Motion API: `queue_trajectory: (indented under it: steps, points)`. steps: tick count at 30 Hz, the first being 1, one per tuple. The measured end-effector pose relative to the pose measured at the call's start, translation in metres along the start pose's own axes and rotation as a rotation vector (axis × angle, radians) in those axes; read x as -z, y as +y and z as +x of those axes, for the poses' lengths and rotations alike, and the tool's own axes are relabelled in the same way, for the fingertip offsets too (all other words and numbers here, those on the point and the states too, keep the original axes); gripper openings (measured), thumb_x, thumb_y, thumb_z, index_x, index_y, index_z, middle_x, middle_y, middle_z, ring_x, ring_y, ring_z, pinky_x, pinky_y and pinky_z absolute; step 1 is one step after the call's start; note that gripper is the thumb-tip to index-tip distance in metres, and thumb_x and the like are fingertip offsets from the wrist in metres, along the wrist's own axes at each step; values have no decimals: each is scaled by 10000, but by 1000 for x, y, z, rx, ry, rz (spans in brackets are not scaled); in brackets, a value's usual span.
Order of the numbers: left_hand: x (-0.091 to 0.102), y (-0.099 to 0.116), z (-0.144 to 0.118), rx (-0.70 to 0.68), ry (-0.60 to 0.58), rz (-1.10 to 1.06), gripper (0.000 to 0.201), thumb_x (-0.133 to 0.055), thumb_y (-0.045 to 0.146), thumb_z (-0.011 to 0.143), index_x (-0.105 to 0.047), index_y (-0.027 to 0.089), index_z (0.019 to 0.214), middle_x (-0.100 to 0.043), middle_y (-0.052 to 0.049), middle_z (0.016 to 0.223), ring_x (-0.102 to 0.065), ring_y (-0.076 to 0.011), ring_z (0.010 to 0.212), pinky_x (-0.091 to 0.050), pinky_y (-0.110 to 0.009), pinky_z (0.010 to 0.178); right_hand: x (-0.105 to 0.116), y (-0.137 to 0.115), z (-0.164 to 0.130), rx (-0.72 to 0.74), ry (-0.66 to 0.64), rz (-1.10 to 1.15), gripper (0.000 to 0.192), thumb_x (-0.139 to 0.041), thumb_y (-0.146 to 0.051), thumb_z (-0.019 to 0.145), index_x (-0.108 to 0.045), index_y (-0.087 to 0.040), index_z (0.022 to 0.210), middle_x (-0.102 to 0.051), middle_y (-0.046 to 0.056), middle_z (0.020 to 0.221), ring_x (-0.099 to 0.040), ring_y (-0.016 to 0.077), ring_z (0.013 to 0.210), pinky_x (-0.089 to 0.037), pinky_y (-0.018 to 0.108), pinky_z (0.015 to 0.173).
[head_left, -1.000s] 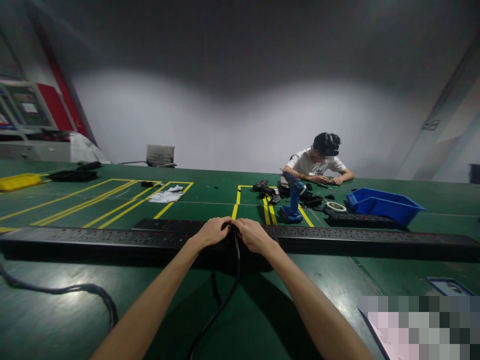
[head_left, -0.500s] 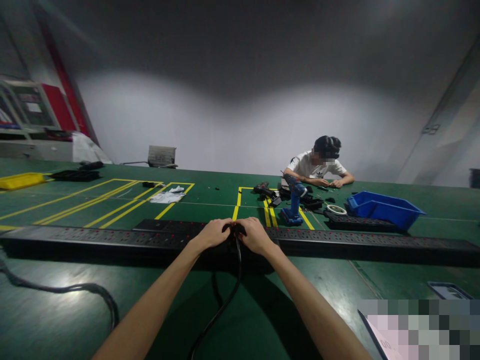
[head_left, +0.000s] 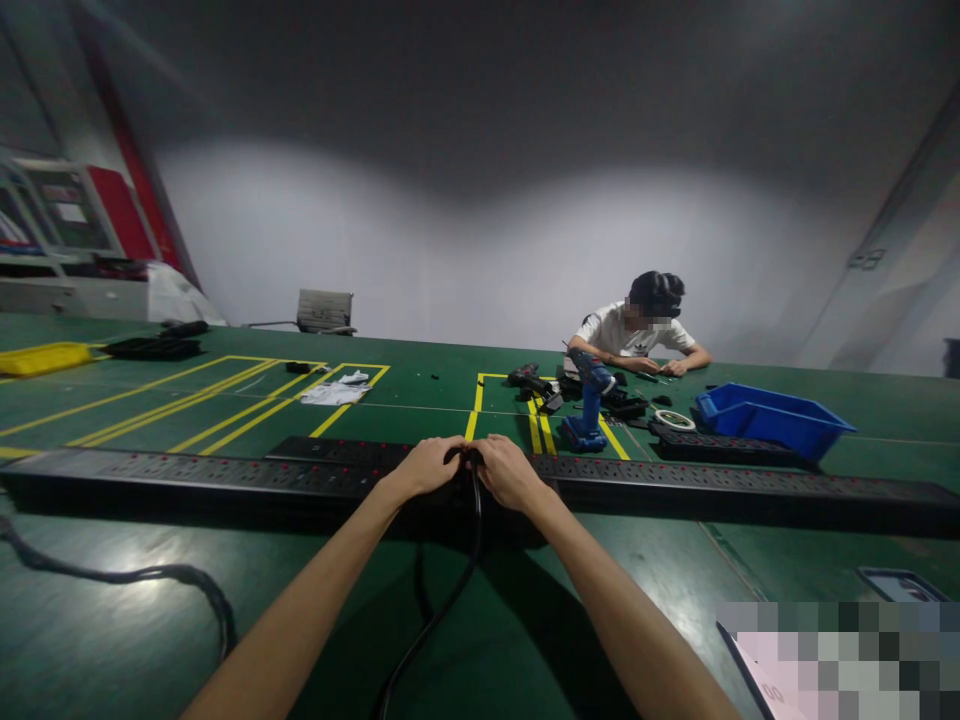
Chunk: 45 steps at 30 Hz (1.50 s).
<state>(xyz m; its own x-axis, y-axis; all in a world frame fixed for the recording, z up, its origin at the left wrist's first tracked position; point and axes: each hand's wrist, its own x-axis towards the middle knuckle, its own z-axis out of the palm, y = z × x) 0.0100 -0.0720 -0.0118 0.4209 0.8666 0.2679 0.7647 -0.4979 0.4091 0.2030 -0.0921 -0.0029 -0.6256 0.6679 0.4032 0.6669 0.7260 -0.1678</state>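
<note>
**Cable (head_left: 478, 515) gripped at the strip (head_left: 712, 490)**

The cable rises from the near edge of view, between the forearms, to the left hand (head_left: 427, 466) and right hand (head_left: 511, 472); both hands' fingers are closed on its upper end. Green surface (head_left: 679, 565) spreads either side, up to the strip's near edge. The strip runs sideways past both hands. Just beyond, to the right, stands a drill (head_left: 591, 405), then a bin (head_left: 780, 420).
</note>
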Motion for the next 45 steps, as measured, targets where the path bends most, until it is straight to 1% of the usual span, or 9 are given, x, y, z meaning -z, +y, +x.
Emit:
queue_trajectory:
  steps: [3,9,16,22,32,36,38,42,45]
  points:
    - [-1,-1,0,-13,-3,-3,345,-470,255,843,-654,253,1135,-698,-32,1097,-636,-213,1019,-454,-309,931,-2,2,1,-32,15,42,361,-531,-126,831,-565,-154,1189,-643,109,1128,-555,216,1070,-280,394,1047]
    - [-3,-6,2,-17,-8,15,347,-462,271,860,-640,249,1158,-693,-42,1108,-630,-215,1036,-438,-318,953,-8,8,0,-149,66,117,443,-591,-180,756,-587,-200,1198,-638,81,1166,-545,227,1091,-324,369,1001]
    - [-5,-7,3,-21,-9,20,345,-457,282,865,-639,251,1157,-683,-33,1134,-623,-211,1051,-434,-314,964,-11,16,2,-138,32,164,399,-589,-163,758,-624,-187,1155,-674,77,1095,-597,224,1006,-392,326,919]
    - [-2,-6,2,-12,-22,27,346,-448,278,871,-634,261,1162,-685,-26,1134,-625,-212,1053,-439,-316,953,-8,16,4,-153,11,193,392,-605,-120,752,-634,-191,1136,-679,74,1090,-605,222,1015,-425,294,880]
    - [-2,-10,3,-38,-21,28,354,-443,288,872,-630,271,1172,-684,-25,1138,-631,-215,1044,-441,-317,943,-4,11,2,-156,30,180,387,-584,-143,752,-631,-176,1134,-671,92,1084,-595,228,1017,-415,305,900]
    - [-1,-11,4,-36,-19,-14,338,-458,287,857,-642,263,1140,-683,-23,1136,-627,-206,1041,-437,-306,948,-2,10,0,-142,28,241,417,-526,-113,752,-616,-180,1154,-661,76,1106,-584,214,1016,-405,300,911]
    - [-1,-13,7,-27,-28,-56,311,-484,285,839,-659,253,1094,-690,-23,1112,-628,-201,1023,-439,-300,940,-1,10,0,-151,22,289,403,-468,-113,795,-608,-189,1166,-652,59,1135,-575,198,1037,-400,286,911]
    - [-7,-20,14,36,-43,-190,260,-539,312,801,-678,220,1002,-705,-29,1045,-634,-199,985,-454,-304,910,-1,10,0,-215,47,298,303,-392,-289,941,-634,-209,1105,-668,50,1097,-583,192,1015,-400,279,866]
    - [-9,-22,19,111,-34,-292,310,-576,369,774,-674,192,1010,-710,-53,1020,-642,-212,961,-463,-310,889,-2,8,0,-244,73,286,334,-415,-416,951,-644,-209,1080,-675,60,1079,-591,197,1001,-396,276,844]
